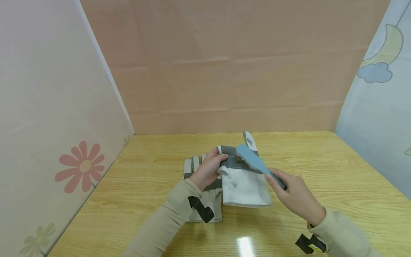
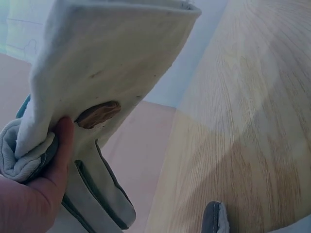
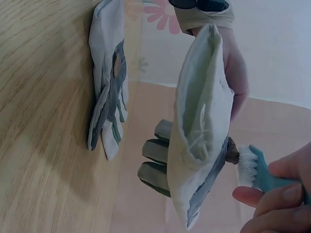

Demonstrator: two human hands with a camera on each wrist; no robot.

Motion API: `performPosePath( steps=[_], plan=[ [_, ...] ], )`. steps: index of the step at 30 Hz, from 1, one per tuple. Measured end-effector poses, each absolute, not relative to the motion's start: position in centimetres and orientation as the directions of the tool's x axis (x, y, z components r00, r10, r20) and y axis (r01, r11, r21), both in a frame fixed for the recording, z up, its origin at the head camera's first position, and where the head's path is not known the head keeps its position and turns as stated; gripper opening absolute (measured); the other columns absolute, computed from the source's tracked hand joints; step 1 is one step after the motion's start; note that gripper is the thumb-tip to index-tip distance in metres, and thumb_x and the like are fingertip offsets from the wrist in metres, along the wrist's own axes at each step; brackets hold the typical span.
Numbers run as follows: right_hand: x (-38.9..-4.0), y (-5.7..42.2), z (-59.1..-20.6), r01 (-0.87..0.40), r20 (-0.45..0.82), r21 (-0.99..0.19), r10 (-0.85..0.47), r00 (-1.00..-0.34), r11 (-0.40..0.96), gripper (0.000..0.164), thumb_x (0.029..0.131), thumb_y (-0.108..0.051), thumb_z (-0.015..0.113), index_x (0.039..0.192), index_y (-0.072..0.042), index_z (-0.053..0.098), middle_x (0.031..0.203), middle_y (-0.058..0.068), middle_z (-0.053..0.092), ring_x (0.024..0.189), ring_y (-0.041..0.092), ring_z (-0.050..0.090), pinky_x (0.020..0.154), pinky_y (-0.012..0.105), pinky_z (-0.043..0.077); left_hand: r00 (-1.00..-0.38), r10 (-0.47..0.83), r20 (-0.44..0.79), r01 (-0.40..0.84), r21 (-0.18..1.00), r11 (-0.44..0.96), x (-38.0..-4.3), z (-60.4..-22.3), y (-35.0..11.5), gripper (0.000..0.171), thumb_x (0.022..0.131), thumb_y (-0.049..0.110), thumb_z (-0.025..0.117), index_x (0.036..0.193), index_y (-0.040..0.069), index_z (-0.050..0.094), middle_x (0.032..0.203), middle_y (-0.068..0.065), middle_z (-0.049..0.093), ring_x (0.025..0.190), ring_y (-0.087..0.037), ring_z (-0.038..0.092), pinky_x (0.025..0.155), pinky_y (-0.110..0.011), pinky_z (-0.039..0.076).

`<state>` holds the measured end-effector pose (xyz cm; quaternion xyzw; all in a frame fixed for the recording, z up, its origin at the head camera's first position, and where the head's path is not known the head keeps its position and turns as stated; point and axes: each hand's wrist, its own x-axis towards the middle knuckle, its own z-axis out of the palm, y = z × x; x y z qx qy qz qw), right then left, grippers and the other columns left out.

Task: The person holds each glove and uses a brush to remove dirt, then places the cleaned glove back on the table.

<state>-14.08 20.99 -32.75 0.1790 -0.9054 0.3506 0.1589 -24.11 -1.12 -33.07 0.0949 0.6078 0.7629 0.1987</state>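
Note:
My left hand (image 1: pixel 208 170) grips a white and grey work glove (image 1: pixel 245 187) near its thumb side, holding it above the table with the open cuff toward me. A blue brush (image 1: pixel 252 159) with white bristles (image 3: pixel 247 166) is held by its handle in my right hand (image 1: pixel 297 198). Its bristles face the grey band of the glove, close beside a brown lump (image 3: pixel 232 151); whether they touch it I cannot tell. On the glove's other side, the left wrist view has a brown oval patch (image 2: pixel 98 115). Part of the brush handle is hidden by my fingers.
A second matching glove (image 1: pixel 213 205) lies on the wooden table (image 1: pixel 135 200) under my left forearm, with a brown spot (image 3: pixel 116 64) on it. A pinkish-brown backdrop (image 1: pixel 231 71) stands behind, and patterned sheets (image 1: pixel 48 89) flank the table.

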Motion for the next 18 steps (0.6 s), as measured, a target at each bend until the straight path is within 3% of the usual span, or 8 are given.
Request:
performPosePath(
  steps=[12, 18],
  plan=[
    [-13.5, 20.03, -32.96, -0.522, 0.461, -0.535, -0.288, -0.839, 0.664, 0.02, 0.094, -0.011, 0.053, 0.109, -0.004, 0.064, 0.051, -0.017, 0.026, 0.042, -0.009, 0.017, 0.038, 0.016, 0.027, -0.917, 0.38, -0.119, -0.209, 0.956, -0.206, -24.1, -33.11, -0.92, 0.058, 0.101, 0.011, 0.034, 0.151, 0.01, 0.004, 0.151, -0.019, 0.025, 0.136, -0.033, 0.033, 0.111, -0.046, 0.03],
    [-13.39, 20.17, -32.77, -0.532, 0.487, -0.526, -0.278, -0.828, 0.663, 0.021, 0.094, -0.009, 0.054, 0.11, 0.0, 0.064, 0.052, -0.017, 0.028, 0.044, -0.009, 0.019, 0.039, 0.016, 0.029, -0.922, 0.368, -0.12, -0.208, 0.955, -0.212, -24.09, -33.02, -1.0, 0.052, 0.101, 0.01, 0.034, 0.148, 0.007, 0.015, 0.147, -0.019, 0.031, 0.133, -0.032, 0.037, 0.109, -0.044, 0.034]
  ],
)
